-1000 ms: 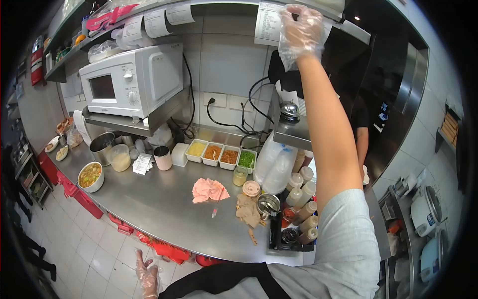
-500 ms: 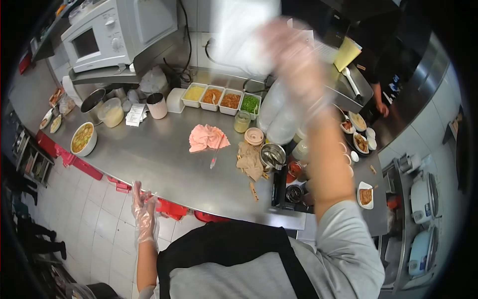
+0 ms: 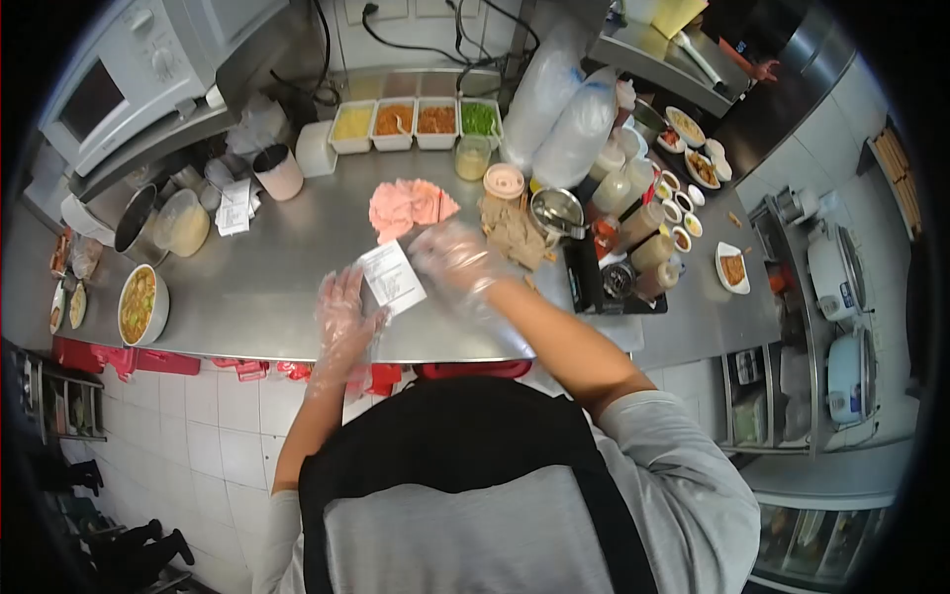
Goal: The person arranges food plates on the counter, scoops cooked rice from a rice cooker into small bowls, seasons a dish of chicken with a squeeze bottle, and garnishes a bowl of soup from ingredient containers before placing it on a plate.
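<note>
A white printed receipt (image 3: pixel 393 279) is between my two hands above the steel counter, its print facing up. My right hand (image 3: pixel 457 257), in a clear plastic glove, has its fingers bent in at the receipt's upper right edge and appears to grip it; the fingertips are slightly blurred. My left hand (image 3: pixel 346 312), gloved the same way, is beside the receipt's left edge with fingers extended and thumb apart. Just beyond the receipt lies a crumpled pink cloth (image 3: pixel 409 206). To its right is a crumpled brown cloth (image 3: pixel 515 233).
Four white tubs of toppings (image 3: pixel 416 124) line the counter's back. A bowl of soup (image 3: pixel 145 305) stands left, near more receipts (image 3: pixel 236 206). Sauce bottles (image 3: pixel 648 238) and a metal pot (image 3: pixel 557 213) are at right. A microwave (image 3: pixel 129 79) sits on the upper left shelf.
My right hand has come down from high up with the white paper to the counter's front. My left hand has risen from beside the counter to the receipt. The view has shifted.
</note>
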A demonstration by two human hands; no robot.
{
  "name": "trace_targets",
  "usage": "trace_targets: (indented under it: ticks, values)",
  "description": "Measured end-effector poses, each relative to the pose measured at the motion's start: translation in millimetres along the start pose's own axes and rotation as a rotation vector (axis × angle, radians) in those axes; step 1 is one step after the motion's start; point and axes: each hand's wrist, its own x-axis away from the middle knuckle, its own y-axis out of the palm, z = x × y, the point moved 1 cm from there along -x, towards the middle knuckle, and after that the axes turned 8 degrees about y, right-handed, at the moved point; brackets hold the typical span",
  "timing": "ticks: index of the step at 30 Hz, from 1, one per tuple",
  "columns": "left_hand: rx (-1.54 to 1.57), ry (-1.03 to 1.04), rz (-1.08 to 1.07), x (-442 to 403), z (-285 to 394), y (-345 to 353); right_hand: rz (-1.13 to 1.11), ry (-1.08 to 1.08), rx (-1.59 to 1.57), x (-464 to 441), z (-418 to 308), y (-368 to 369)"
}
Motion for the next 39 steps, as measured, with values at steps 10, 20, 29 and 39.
trace_targets:
  ticks: [10,20,29,39]
  values:
    - [0.533,-0.041,0.013,-6.6,-29.3,-17.4,0.018,0.779,0.27,118.8,104.3,-96.2]
    - [-0.129,-0.172,-0.267,-27.8,-3.5,-14.3,-0.097,0.649,0.364,-26.7,6.0,19.4]
    - [-0.102,-0.188,-0.343,-19.2,-11.4,-20.4,-0.191,0.772,-0.992,-8.2,60.8,10.3]
    - [-0.142,-0.166,-0.384,-19.5,-11.1,-21.1,-0.091,0.258,-2.085,33.6,-25.6,-56.4]
